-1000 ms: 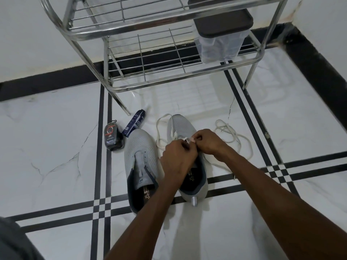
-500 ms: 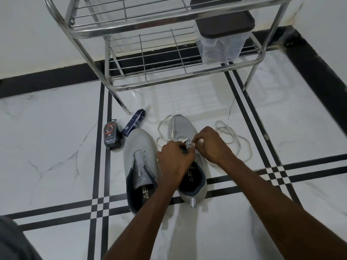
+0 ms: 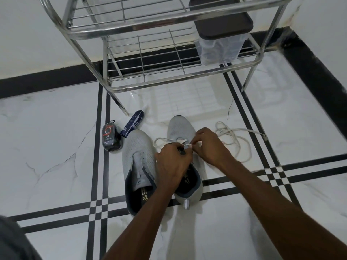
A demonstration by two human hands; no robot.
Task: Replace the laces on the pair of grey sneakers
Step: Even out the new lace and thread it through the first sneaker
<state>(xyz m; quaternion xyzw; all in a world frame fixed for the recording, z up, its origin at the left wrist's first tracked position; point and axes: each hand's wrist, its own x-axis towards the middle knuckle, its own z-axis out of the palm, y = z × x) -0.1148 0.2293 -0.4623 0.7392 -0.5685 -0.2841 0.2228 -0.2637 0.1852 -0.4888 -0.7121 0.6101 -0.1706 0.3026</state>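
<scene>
Over the right sneaker [image 3: 181, 128], left hand [image 3: 172, 164] and right hand [image 3: 210, 147] each pinch the white lace [image 3: 185, 145].

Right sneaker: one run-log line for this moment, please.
step: lacing right sneaker | hands: left hand, right hand pinch white lace | left sneaker: unlaced

sneakers [image 3: 161, 164] side by side, rack [image 3: 169, 34] behind

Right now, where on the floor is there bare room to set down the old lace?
Bare tile lies left of the shoe polish, and near the camera behind the left sneaker. It is crowded around the right sneaker, both hands, and the loose lace.
</scene>
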